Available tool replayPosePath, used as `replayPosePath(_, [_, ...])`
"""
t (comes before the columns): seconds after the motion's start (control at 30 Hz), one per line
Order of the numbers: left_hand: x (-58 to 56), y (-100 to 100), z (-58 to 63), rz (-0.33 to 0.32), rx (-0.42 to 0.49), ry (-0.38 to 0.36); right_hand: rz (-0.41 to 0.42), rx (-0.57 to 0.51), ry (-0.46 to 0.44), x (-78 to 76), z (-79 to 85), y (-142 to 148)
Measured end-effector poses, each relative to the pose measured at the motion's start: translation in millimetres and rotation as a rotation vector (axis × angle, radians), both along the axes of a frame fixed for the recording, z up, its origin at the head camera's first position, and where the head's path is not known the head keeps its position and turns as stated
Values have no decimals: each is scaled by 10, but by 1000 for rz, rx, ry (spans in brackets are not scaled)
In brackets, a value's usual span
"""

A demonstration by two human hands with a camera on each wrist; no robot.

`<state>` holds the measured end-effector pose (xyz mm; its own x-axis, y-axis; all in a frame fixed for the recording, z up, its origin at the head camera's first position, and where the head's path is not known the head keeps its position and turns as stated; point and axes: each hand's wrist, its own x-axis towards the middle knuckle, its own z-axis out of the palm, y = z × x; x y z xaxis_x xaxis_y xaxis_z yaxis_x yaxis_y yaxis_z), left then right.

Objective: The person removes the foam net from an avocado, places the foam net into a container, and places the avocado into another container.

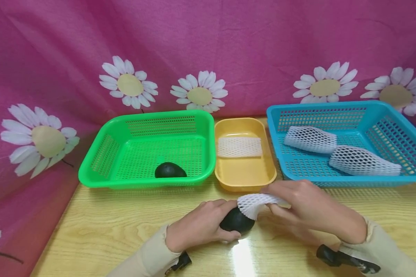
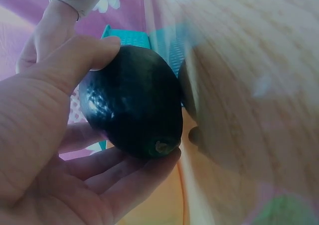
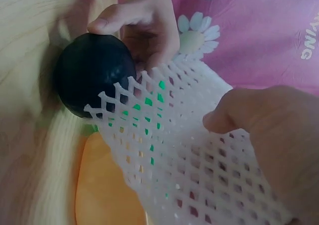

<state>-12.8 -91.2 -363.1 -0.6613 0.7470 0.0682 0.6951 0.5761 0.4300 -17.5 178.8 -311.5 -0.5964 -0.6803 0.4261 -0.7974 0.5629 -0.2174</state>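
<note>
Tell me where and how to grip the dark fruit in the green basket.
Grip the dark fruit across its rounded middle, probably best from above: it looks longer left to right, and the near rim of the green basket hides its lower edge, likely blocking a low front approach.

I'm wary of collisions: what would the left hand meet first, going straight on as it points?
Gripping the dark fruit, the left hand would likely meet the white net first; whether fruit and net touch is unclear.
</note>
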Motion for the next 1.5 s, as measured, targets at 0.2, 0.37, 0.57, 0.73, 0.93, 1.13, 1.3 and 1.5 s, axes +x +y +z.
replayPosePath(0.2, [-3,-2,13,-13,8,-25,7,-38,54,-28,41,10])
replayPosePath(0.37, [-9,1,19,-16,-13,-9,7,-33,41,-75,107,-17])
replayPosePath(0.57, [-9,-2,17,-5,-17,-9,35,-32,79,-185,200,-47])
replayPosePath(0.73, [-25,-11,32,-17,-3,15,43,-38,94,-272,286,-64])
replayPosePath(0.93, [-32,-4,48,-25,-12,-11,27,5,92,-351,382,-97])
replayPosePath(1.13, [-9,-8,19,-15,-8,2,-46,88,57,-465,494,-210])
replayPosePath(1.3, [15,-15,14,0,-32,13,-98,143,-35,-553,552,-303])
replayPosePath(1.5, [32,-16,12,12,-51,33,-113,174,-60,-685,565,-377])
